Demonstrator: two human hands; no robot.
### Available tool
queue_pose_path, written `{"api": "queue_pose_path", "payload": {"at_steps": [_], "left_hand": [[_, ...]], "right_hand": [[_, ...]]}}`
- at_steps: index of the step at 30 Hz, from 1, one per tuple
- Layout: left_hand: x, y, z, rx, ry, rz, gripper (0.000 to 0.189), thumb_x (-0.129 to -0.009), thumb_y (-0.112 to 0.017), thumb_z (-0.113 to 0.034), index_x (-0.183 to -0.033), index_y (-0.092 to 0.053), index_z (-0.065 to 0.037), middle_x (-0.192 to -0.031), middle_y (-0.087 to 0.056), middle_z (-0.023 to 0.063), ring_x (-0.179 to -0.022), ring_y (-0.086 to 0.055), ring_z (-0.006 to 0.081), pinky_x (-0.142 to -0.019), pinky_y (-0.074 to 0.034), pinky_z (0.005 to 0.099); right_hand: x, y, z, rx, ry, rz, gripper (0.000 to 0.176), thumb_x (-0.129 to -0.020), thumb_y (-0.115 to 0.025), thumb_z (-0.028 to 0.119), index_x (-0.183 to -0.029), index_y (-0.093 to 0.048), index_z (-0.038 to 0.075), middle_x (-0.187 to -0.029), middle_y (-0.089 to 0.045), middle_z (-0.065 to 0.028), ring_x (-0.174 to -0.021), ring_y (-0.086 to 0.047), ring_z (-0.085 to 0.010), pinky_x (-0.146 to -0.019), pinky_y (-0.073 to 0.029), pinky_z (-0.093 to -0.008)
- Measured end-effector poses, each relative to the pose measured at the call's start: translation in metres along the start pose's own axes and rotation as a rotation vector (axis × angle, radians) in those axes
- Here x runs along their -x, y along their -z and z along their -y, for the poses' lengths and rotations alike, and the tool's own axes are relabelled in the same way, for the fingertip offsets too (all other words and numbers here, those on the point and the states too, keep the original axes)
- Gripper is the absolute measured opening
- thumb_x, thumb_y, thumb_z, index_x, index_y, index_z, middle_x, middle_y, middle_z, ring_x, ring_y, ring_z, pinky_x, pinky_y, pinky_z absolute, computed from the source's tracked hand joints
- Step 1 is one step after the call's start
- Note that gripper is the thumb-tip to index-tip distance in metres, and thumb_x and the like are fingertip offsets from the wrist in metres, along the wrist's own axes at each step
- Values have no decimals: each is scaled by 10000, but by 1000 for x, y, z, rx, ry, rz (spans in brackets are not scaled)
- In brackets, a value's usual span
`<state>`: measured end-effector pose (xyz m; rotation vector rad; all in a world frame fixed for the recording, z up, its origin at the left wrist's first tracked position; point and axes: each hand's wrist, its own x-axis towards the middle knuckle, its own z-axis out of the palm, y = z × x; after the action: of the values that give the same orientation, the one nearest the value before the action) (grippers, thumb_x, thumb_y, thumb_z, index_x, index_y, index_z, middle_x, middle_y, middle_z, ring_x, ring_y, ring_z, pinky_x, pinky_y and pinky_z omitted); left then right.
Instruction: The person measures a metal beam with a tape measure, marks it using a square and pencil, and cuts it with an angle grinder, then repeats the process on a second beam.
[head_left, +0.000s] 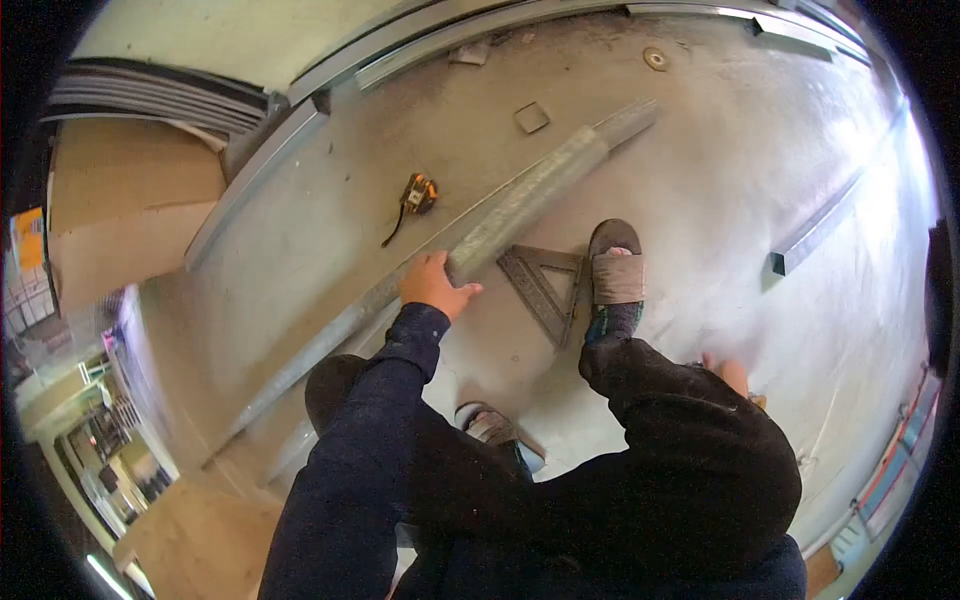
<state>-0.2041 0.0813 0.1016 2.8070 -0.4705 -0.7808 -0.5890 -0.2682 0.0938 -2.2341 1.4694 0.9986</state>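
Note:
Long grey metal profiles (pixel 530 190) lie diagonally across the floor, with one piece overlapping another. My left hand (pixel 437 285) is closed on the profiles near their middle, at the end of the upper piece, its thumb pointing right. Just right of that hand, a dark triangular square (pixel 545 290) lies flat beside my shod foot (pixel 615 270). Beyond the profiles sits an orange and black tape measure (pixel 418 193) with a dark strap. My right hand (pixel 730 374) shows only in part past my right knee; its fingers and anything in them are mostly hidden.
Another metal profile (pixel 820 225) lies at the right. More profiles (pixel 440 42) run along the back edge. A small square piece (pixel 533 118) and a round disc (pixel 655 59) are on the floor. Cardboard (pixel 135 190) stands at the left, below stacked metal strips (pixel 160 98).

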Motion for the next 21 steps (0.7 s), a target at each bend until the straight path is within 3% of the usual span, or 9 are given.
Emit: {"api": "queue_pose_path", "payload": {"at_steps": [2,4,6,8,10,12,16,18,21], "left_hand": [[5,-11,-2,46,-60,43,772,-665,-892,-408,-1258,-607,-6,-1248,-626,203,-1198,-577,374,-1013,-472,448],[8,-23,-7,121,-145,123,853,-663,-886,-456,-1313,-587,9,-1303,-614,216,-1212,-582,363,-1030,-464,430],[3,-26,-16,155,-150,193,872,-674,-872,-487,-1332,-578,3,-1302,-621,224,-1215,-590,354,-1038,-460,419],[-3,-33,-22,283,-190,269,878,-681,-860,-504,-1341,-574,-1,-1279,-634,224,-1214,-591,360,-1034,-463,420],[-6,-24,-29,383,-206,351,881,-681,-856,-513,-1341,-574,-3,-1270,-638,226,-1209,-593,360,-1036,-461,421],[-10,-23,-31,479,-226,431,884,-680,-852,-522,-1341,-574,-5,-1262,-642,228,-1205,-595,359,-1038,-460,423],[11,-10,-25,271,-279,147,894,-669,-854,-535,-1334,-563,-14,-1301,-611,207,-1218,-573,371,-1050,-450,432],[24,-3,-6,-155,-51,197,853,-668,-855,-542,-1285,-578,-23,-1298,-595,189,-1214,-560,386,-1038,-456,446],[37,-16,35,-455,-26,316,820,-647,-868,-526,-1238,-586,-32,-1272,-596,176,-1196,-562,388,-1027,-459,457]], "right_hand": [[10,61,68,-62,177,-188,416,-952,-645,389,-1132,-637,14,-895,-689,-248,-717,-660,-424,-702,-520,-528],[10,83,131,-368,517,-351,368,-877,-733,293,-1127,-647,38,-987,-682,-219,-847,-669,-399,-760,-532,-481],[-2,82,184,-290,949,-611,467,-786,-790,233,-1202,-626,96,-1161,-642,-183,-1070,-632,-335,-899,-504,-447],[8,99,240,-51,1286,-669,581,-742,-793,256,-1270,-585,132,-1269,-585,-143,-1217,-548,-289,-1026,-428,-453],[5,91,275,195,1448,-708,545,-761,-754,263,-1263,-579,145,-1214,-608,-101,-1188,-561,-254,-1065,-399,-465],[-14,81,291,276,1524,-622,507,-773,-727,254,-1249,-587,146,-1207,-613,-87,-1180,-565,-252,-1062,-403,-456],[-31,89,308,258,1605,-504,430,-761,-665,117,-1187,-612,137,-1094,-617,-36,-1105,-591,-242,-1035,-424,-457],[-53,97,302,267,1598,-519,457,-749,-675,91,-1201,-619,132,-1121,-622,-51,-1140,-581,-248,-1064,-412,-466],[-92,118,279,341,1380,-561,562,-706,-730,70,-1253,-612,127,-1231,-615,-75,-1226,-542,-276,-1130,-358,-479]]}}
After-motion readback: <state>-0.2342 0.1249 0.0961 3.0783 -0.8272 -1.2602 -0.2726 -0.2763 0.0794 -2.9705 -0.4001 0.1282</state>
